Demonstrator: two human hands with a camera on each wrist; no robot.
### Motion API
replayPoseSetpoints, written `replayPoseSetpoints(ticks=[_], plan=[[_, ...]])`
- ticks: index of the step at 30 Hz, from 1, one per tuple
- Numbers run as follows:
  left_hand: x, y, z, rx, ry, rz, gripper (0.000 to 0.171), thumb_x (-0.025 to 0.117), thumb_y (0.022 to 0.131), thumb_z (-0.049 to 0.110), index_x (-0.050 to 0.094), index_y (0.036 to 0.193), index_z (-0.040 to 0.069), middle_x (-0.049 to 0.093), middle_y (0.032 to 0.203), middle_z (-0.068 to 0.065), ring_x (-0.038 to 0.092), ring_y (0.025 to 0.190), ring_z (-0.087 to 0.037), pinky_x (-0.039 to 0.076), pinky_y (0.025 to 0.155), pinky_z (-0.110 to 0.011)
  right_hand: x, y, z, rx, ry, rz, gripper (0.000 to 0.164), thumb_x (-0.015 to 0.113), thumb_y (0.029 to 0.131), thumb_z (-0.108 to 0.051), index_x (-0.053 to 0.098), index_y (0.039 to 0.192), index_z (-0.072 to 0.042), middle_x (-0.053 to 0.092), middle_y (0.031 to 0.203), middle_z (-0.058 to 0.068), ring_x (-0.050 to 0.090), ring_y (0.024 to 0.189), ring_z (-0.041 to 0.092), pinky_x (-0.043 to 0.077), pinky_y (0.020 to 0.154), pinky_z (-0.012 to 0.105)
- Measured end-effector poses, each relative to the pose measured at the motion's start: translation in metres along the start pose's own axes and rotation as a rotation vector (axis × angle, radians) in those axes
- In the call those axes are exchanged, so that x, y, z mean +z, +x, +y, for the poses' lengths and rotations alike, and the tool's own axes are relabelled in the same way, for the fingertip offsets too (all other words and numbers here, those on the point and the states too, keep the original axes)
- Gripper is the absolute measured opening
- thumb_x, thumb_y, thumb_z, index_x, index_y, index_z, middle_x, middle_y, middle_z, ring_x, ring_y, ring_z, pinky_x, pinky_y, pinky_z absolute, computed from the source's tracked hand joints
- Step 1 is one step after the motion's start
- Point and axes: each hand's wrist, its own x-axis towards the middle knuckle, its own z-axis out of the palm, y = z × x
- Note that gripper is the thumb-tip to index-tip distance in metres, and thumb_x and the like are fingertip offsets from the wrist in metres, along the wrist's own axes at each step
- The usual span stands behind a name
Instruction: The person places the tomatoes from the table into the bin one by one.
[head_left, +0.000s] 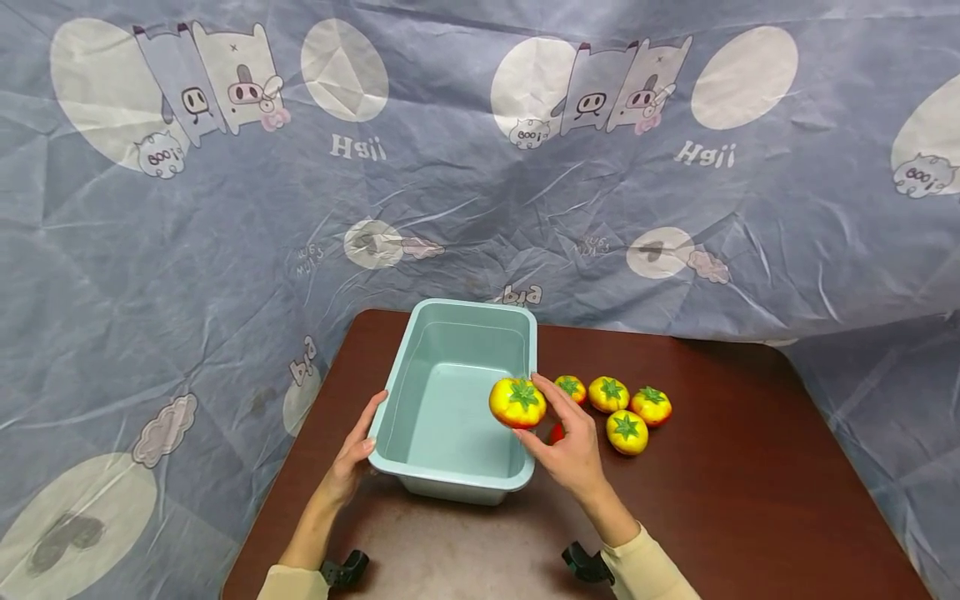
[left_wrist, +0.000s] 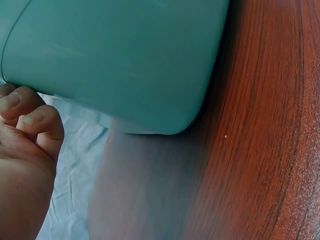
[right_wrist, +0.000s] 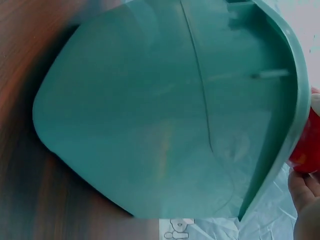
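My left hand (head_left: pixel 351 457) grips the left rim of a pale green plastic basin (head_left: pixel 450 477). In the left wrist view, curled fingers (left_wrist: pixel 35 115) lie against the basin's wall (left_wrist: pixel 115 65). Between thumb and fingers, my right hand (head_left: pixel 576 450) pinches a yellow and red toy tomato (head_left: pixel 517 403) with a green leaf star on top. It is held over the basin's right rim. The right wrist view shows the tomato's red underside (right_wrist: pixel 307 147) beyond the basin's rim (right_wrist: pixel 300 85), with part of the hand (right_wrist: pixel 307 200) below.
Several similar tomatoes (head_left: pixel 627 432) lie on the brown table (head_left: pixel 750 467) right of the basin. A red one (head_left: pixel 557 433) is partly hidden behind my right hand. A grey printed cloth (head_left: pixel 480 200) hangs behind the table and at its sides.
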Motion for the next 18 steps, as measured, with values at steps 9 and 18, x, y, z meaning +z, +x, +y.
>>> replayPoseSetpoints(ticks=[9, 18], plan=[[0.000, -0.001, -0.001, 0.000, 0.014, 0.007, 0.070, 0.031, 0.091, 0.017, 0.008, 0.157, 0.013, 0.034, 0.139, -0.019, 0.050, 0.100, -0.020, 0.038, 0.052, -0.039, 0.011, -0.003, -0.003, -0.011, 0.033, -0.019, 0.071, 0.088, 0.066, -0.008, 0.059, 0.131, -0.003, 0.063, 0.127, 0.011, 0.061, 0.114, 0.026, 0.046, 0.100, 0.019], [0.001, 0.000, -0.003, 0.013, 0.017, 0.013, 0.070, 0.031, 0.090, 0.015, 0.009, 0.157, 0.012, 0.036, 0.138, -0.018, 0.051, 0.097, -0.019, 0.040, 0.051, -0.034, 0.003, 0.002, -0.032, -0.059, 0.029, 0.006, 0.064, 0.085, 0.061, 0.008, 0.060, 0.120, 0.011, 0.065, 0.114, 0.024, 0.062, 0.103, 0.036, 0.051, 0.094, 0.023]])
